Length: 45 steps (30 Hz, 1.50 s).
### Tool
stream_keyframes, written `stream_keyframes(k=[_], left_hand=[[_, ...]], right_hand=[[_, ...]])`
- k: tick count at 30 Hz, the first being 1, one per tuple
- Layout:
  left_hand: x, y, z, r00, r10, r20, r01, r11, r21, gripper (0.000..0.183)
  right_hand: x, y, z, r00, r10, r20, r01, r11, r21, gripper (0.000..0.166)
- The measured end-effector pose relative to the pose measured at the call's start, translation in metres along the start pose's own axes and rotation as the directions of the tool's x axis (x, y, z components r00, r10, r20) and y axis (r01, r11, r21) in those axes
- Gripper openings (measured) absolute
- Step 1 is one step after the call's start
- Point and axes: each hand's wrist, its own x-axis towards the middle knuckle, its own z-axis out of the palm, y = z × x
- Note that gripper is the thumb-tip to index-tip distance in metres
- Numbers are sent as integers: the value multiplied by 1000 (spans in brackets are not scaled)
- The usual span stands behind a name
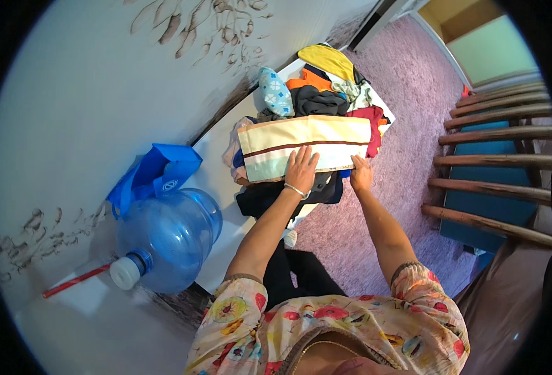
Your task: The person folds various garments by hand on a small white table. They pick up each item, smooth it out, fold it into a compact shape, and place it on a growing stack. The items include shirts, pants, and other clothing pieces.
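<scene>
A folded striped cloth (325, 133), cream, white, pale green and dark brown, lies on top of a pile of clothes in front of me. My left hand (300, 171) rests palm down on its near part, fingers extended, with a bracelet at the wrist. At the cloth's near right corner, my right hand (361, 173) grips the edge; what its fingers do underneath is hidden. Below the cloth's near side, black clothing (266, 197) sticks out. Pink fabric (231, 154) shows at the left, and a dark red garment (374, 124) at the right.
Beyond lie a dark grey garment (320, 101), a light blue patterned bundle (276, 91) and a yellow item (327, 61) on the white table (219, 150). A large water bottle (168, 239) and blue bag (163, 164) stand left. Wooden bars (496, 161) rise at right over pink carpet (398, 154).
</scene>
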Motion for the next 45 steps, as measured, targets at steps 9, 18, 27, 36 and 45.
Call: stream_keyframes(k=[9, 18, 27, 36, 45], left_hand=[[-21, -2, -13, 982, 8, -186, -11, 1000, -15, 35], [-70, -23, -16, 982, -87, -169, 92, 995, 25, 51], [-93, -72, -16, 954, -162, -252, 177, 984, 36, 45], [-147, -66, -7, 919, -319, -233, 325, 946, -14, 42], [-156, -68, 9, 839, -416, -351, 422, 904, -62, 44]], right_hand=[[-16, -6, -7, 993, -74, -87, 76, 997, 21, 39], [-34, -6, 28, 991, 126, -51, -123, 990, 71, 50], [-30, -30, 37, 969, 237, 75, -236, 972, -16, 62], [-32, -54, 18, 999, 26, -39, -23, 998, 61, 59], [-8, -42, 18, 987, -52, -152, 73, 988, 133, 55]])
